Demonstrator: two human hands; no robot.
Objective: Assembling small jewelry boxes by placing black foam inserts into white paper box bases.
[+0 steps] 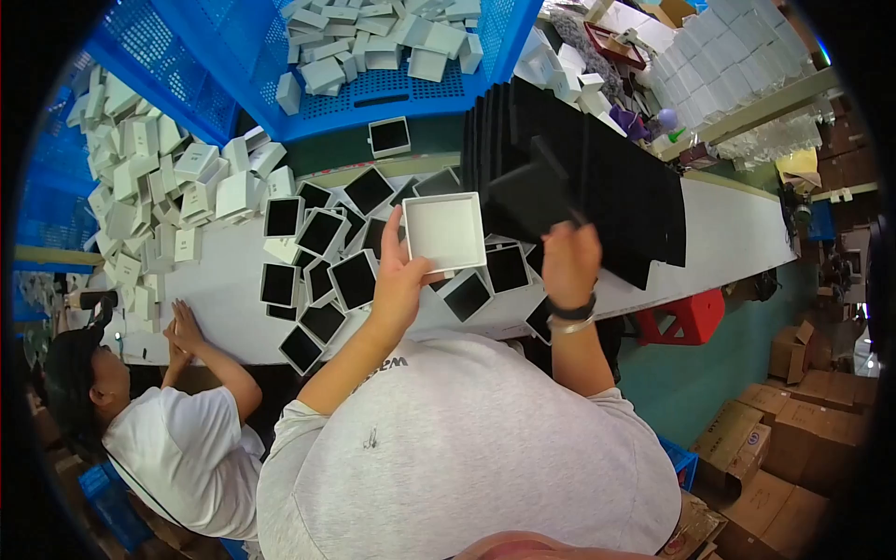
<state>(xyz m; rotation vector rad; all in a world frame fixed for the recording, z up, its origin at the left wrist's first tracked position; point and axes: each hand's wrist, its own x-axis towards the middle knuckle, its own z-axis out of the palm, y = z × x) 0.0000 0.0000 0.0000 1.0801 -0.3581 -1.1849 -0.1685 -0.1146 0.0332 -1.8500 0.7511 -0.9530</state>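
Holding a shallow square white box tray (445, 231) from below, the left hand (399, 280) has its fingers curled around the tray's lower left edge and its thumb lying along the side; the tray is smooth, matt card with a raised rim and a pale flat floor, tilted up above the bench (728, 233). The right hand (569, 261), wearing a dark band and a silver bangle at the wrist, is pinched shut on a flat square black insert pad (534, 191), soft-looking and dull, held just to the right of the tray and apart from it. Behind the pad stands a thick row of like black pads (607, 177), stacked on edge in a fanned block. On the white bench below the hands lie many white-rimmed square trays with black pads fitted (322, 233), overlapping loosely. A heap of small white box lids (149, 159) spreads to the left, and more fill a perforated blue plastic crate (373, 89). At lower left another person's hands (182, 331) rest on the bench edge.
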